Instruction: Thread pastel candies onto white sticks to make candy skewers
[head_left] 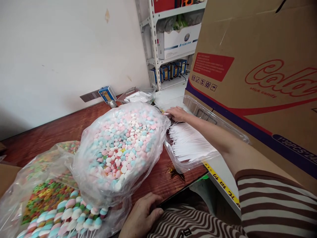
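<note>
My right hand [177, 114] reaches across a clear plastic tray [182, 167] to its far left corner, beside the bag's edge. Its fingers are drawn together; whatever they grip, if anything, is too small to make out. White sticks [190, 142] lie in a dense pile in the tray under my forearm. A big clear bag of pastel marshmallows [123, 142] lies to the left. Near me, my left hand [143, 215] rests at the table's front edge, thumb apart, holding nothing. Marshmallows threaded on sticks [71, 215] lie at lower left on a bag of colourful ring-shaped pieces [47, 195].
A large cardboard box [237, 39] rises on the right behind the tray. Gold twist ties [176, 172] lie on the red-brown table [148, 183]. A small blue box [107, 94] stands by the wall, and a white metal shelf [155, 43] with boxes is behind.
</note>
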The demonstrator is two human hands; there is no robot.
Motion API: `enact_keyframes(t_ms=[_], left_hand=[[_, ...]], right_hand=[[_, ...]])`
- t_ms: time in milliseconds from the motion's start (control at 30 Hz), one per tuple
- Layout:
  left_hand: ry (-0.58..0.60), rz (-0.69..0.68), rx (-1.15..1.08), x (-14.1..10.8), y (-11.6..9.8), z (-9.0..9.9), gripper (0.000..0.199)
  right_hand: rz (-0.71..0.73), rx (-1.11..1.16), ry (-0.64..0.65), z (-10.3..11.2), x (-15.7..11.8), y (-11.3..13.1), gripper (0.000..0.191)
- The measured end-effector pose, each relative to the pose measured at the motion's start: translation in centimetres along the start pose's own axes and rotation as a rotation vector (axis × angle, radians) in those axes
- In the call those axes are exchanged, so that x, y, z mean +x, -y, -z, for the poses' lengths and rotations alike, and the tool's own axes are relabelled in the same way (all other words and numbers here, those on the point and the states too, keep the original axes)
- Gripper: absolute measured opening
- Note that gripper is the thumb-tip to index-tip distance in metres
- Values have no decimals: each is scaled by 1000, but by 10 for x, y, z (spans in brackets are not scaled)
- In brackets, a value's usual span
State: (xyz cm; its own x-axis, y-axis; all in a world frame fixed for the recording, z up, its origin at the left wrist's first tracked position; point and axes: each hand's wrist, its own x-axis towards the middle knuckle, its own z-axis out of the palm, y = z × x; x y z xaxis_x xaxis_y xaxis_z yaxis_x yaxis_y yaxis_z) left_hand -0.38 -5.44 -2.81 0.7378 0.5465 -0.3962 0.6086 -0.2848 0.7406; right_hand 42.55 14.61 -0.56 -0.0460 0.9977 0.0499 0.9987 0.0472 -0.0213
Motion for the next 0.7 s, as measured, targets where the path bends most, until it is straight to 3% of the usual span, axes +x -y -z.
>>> enact_keyframes(t_ms=[133,200,333,533,700], left_hand=[[10,-10,31,4,-4,-1,28],[16,-18,32,5,-6,-2,28],[5,-24,35,4,-7,-2,27],[-12,-17,40,2,-7,-4,26],[-18,-23,42,-1,-7,-6,27]], right_hand=[[10,-24,12,0,-17,0,80],[-4,-40,-5,2,-20,3,71],[0,-73,-4,3,-21,14,33],[-14,-40,-85,-8,-23,33,36],[-133,181,-156,-7,-17,30,26]])
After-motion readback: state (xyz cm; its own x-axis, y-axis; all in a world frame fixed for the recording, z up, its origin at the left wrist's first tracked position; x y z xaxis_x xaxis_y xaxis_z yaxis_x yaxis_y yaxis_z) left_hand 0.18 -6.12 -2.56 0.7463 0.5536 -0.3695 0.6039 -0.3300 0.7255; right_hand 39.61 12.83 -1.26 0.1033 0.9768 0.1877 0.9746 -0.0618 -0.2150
